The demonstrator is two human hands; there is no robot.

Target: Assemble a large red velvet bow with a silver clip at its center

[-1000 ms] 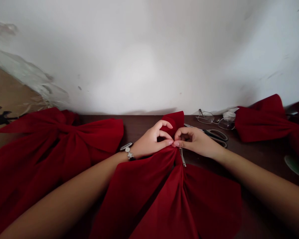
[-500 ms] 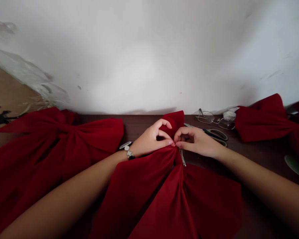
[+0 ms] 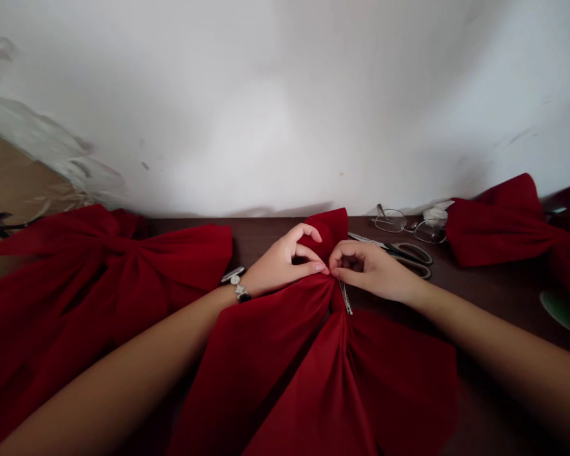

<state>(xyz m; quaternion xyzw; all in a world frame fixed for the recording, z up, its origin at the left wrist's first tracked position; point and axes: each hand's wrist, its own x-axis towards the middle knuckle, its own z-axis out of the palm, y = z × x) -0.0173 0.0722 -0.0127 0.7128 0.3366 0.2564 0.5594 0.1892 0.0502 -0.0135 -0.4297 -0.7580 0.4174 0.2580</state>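
Observation:
A large dark red fabric bow [image 3: 308, 361] lies on the table right below my hands, its wide tails spreading toward me. My left hand [image 3: 282, 263] and my right hand [image 3: 368, 271] meet at its centre, their fingertips pinching a narrow red fabric band [image 3: 325, 231] that rises from the gathered middle. A metal hair clip [image 3: 345, 297] sticks out beneath my right hand at the gather, its upper part hidden by the fabric. A silver wristwatch [image 3: 235, 282] circles my left wrist.
Steel scissors [image 3: 408, 253] and wire glasses [image 3: 406, 223] lie behind my right hand on the dark wooden table [image 3: 266, 237]. Other red bows sit at left [image 3: 90, 278] and right [image 3: 508, 228]. A white wall [image 3: 285, 107] stands behind the table.
The whole view has shifted slightly up and to the left. Both hands stay pinched on the red band, and the bow and clip keep their places under them.

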